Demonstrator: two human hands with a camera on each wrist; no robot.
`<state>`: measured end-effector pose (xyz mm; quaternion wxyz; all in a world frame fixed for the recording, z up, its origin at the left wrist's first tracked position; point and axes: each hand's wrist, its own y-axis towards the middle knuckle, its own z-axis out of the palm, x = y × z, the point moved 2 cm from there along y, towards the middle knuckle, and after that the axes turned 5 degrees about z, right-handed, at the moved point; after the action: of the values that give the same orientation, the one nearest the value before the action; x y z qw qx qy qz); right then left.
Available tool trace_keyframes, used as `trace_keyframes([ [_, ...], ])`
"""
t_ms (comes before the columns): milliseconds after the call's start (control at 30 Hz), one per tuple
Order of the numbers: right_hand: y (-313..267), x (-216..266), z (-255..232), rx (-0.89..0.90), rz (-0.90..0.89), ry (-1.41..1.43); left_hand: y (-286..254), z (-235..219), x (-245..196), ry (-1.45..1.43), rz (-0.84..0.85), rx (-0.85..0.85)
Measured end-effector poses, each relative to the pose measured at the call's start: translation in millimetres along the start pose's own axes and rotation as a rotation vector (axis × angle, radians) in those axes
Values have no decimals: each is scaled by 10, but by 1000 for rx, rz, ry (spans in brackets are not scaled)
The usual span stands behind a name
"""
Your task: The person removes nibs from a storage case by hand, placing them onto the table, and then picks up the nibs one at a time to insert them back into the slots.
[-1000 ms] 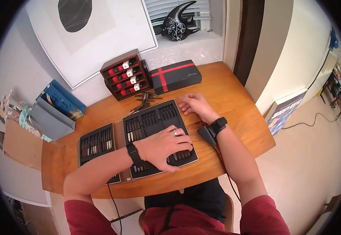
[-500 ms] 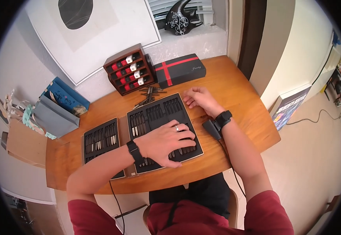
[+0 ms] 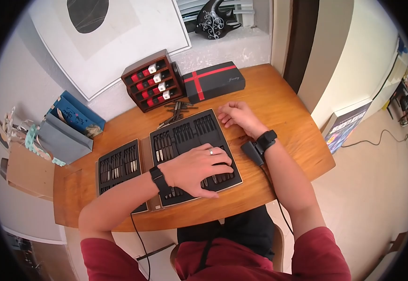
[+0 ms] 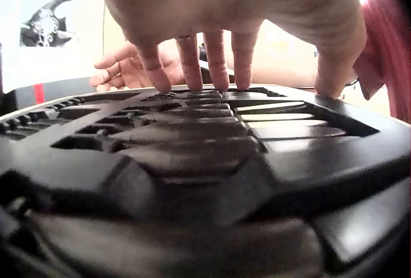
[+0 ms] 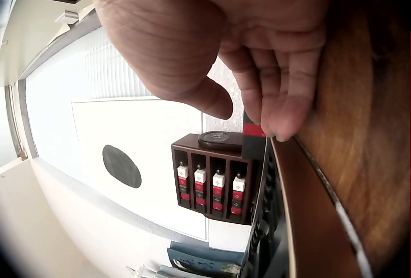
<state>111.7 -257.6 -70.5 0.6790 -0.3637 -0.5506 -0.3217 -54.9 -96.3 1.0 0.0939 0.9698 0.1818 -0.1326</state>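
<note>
An opened two-part case lies on the wooden table, its larger black tray (image 3: pixel 188 146) at the right and its smaller tray (image 3: pixel 112 157) at the left. Rows of slim, dark-handled pieces with silvery ends (image 3: pixel 160 154) fill slots in both. My left hand (image 3: pixel 194 171) spreads over the larger tray, fingertips down near its right side, thumb at its front edge. In the left wrist view those fingers (image 4: pixel 218 66) point straight down beyond a row of silvery blades (image 4: pixel 289 124). My right hand (image 3: pixel 241 117), loosely bent and holding nothing, lies beside the case's far right corner.
Behind the case lies a loose pile of thin dark pieces (image 3: pixel 179 110). A wooden rack (image 3: pixel 140 77) with red, white and black items and a black box with red ribbon (image 3: pixel 222 84) stand at the back. Paper bags (image 3: pixel 68 136) are at the left; cables hang off the front edge.
The head view has shifted slightly, so the table sits a little higher in it. Both hands keep practically the same places by the case.
</note>
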Motion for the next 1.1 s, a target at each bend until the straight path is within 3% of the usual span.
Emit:
trace_keyframes([
  [1100,42,-22,6,3,13,-23,136,130,76,104,38,22],
])
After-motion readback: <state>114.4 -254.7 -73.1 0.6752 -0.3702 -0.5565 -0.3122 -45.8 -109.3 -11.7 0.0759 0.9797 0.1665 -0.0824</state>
